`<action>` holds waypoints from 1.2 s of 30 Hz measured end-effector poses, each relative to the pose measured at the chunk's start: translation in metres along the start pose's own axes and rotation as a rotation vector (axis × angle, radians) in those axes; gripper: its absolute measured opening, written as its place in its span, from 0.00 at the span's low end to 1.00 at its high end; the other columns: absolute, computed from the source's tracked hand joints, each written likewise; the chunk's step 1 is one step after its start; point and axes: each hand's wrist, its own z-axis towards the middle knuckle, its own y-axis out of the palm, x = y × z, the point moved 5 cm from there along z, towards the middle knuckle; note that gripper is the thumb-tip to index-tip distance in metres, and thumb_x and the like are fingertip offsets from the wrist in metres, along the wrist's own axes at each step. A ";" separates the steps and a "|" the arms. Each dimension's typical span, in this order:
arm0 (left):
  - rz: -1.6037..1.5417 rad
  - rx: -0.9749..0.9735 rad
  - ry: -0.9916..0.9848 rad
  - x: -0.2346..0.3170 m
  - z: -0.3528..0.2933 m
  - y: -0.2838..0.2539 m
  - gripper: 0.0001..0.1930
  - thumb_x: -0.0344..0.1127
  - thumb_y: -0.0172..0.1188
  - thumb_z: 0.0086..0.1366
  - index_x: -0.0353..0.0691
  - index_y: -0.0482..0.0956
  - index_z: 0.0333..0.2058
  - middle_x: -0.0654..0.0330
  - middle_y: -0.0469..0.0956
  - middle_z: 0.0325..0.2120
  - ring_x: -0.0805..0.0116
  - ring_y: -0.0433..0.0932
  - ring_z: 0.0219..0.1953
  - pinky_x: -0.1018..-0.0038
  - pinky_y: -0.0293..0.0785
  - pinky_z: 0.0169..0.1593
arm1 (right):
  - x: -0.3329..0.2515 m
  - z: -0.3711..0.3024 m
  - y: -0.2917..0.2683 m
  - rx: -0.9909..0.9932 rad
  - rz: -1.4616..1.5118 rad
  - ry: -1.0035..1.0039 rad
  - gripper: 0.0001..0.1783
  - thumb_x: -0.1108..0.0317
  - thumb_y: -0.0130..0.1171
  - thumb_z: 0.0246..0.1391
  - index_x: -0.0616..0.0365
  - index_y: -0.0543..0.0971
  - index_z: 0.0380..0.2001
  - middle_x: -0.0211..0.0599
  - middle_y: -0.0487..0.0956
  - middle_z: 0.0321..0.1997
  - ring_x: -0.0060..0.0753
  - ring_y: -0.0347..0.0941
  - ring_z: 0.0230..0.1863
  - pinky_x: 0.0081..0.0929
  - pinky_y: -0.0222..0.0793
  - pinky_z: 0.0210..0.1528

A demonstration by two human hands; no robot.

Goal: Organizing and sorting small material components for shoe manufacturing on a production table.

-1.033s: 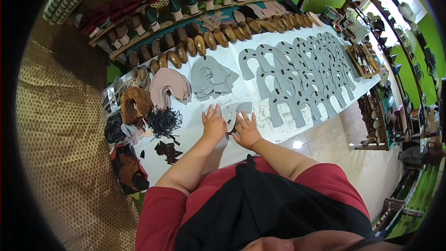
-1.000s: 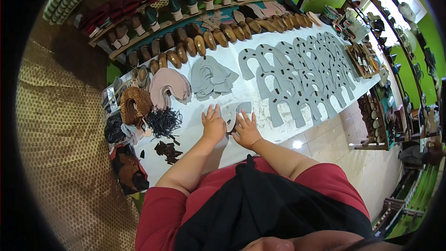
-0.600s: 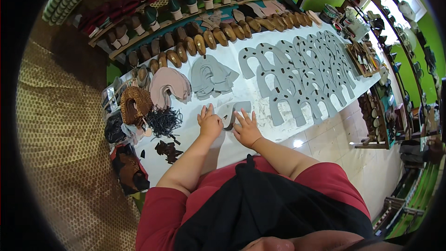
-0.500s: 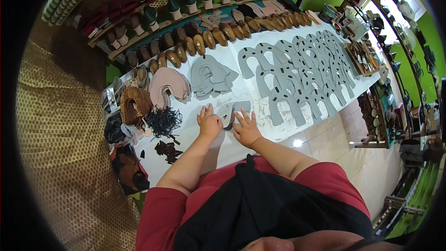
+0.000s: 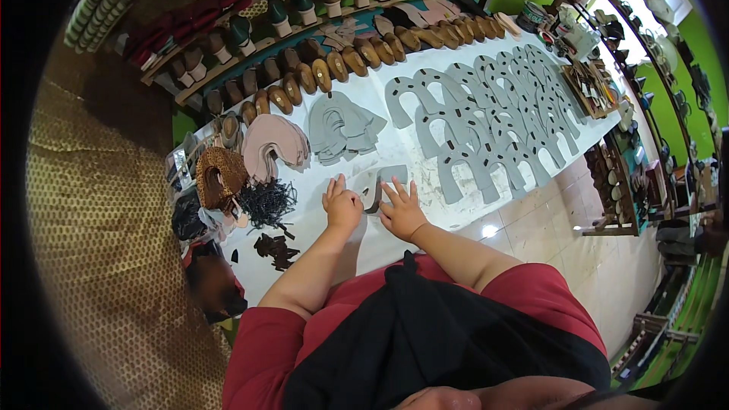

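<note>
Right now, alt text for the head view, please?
A person's left hand and right hand are at a grey curved piece on a white table. Beyond lie a pink stack and a grey stack of arched pieces; dark-marked grey arches spread to the right.

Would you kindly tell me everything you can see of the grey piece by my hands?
The grey piece is curved, looks like thin sheet material, and is darker in places. It seems to lie flat on the white table. Your right hand overlaps it; your left hand is close, contact unclear. Part is hidden.
</note>
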 end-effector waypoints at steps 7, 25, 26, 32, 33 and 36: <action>-0.101 0.071 -0.001 -0.005 -0.006 0.006 0.03 0.32 0.59 0.54 0.42 0.80 0.25 0.49 0.65 0.64 0.44 0.56 0.68 0.38 0.47 0.67 | 0.000 0.001 -0.002 -0.010 -0.009 0.005 0.17 0.57 0.59 0.52 0.50 0.81 0.44 0.46 0.59 0.72 0.56 0.44 0.75 0.74 0.36 0.68; -0.097 0.122 0.042 -0.005 -0.011 0.007 0.03 0.28 0.58 0.55 0.39 0.75 0.24 0.48 0.67 0.62 0.39 0.59 0.67 0.36 0.49 0.66 | -0.001 0.001 -0.001 -0.039 -0.007 0.023 0.19 0.56 0.58 0.53 0.49 0.82 0.47 0.45 0.60 0.71 0.55 0.43 0.75 0.75 0.35 0.68; -0.092 0.127 0.048 -0.005 -0.011 0.007 0.02 0.28 0.57 0.55 0.39 0.74 0.25 0.47 0.67 0.62 0.39 0.59 0.66 0.37 0.49 0.66 | -0.001 0.001 -0.001 -0.038 -0.004 0.024 0.19 0.56 0.59 0.53 0.49 0.82 0.46 0.45 0.60 0.71 0.55 0.43 0.75 0.75 0.35 0.68; -0.066 0.208 0.069 -0.006 -0.012 0.011 0.02 0.28 0.58 0.53 0.37 0.74 0.26 0.47 0.68 0.60 0.42 0.62 0.65 0.39 0.51 0.66 | -0.001 0.001 -0.001 -0.034 -0.016 0.025 0.19 0.55 0.59 0.52 0.49 0.82 0.46 0.45 0.61 0.71 0.56 0.44 0.75 0.76 0.36 0.67; -0.065 0.209 0.071 -0.006 -0.012 0.011 0.02 0.28 0.58 0.53 0.37 0.74 0.26 0.47 0.68 0.60 0.42 0.62 0.65 0.39 0.51 0.66 | -0.001 0.001 -0.001 -0.031 -0.016 0.026 0.19 0.55 0.59 0.52 0.49 0.82 0.46 0.45 0.61 0.71 0.56 0.44 0.75 0.76 0.36 0.67; -0.054 0.214 0.079 -0.006 -0.012 0.011 0.02 0.28 0.58 0.53 0.37 0.74 0.26 0.47 0.68 0.60 0.43 0.62 0.65 0.40 0.51 0.66 | 0.000 0.000 0.000 -0.050 -0.020 0.032 0.19 0.55 0.59 0.52 0.49 0.82 0.46 0.45 0.61 0.71 0.56 0.44 0.75 0.76 0.36 0.67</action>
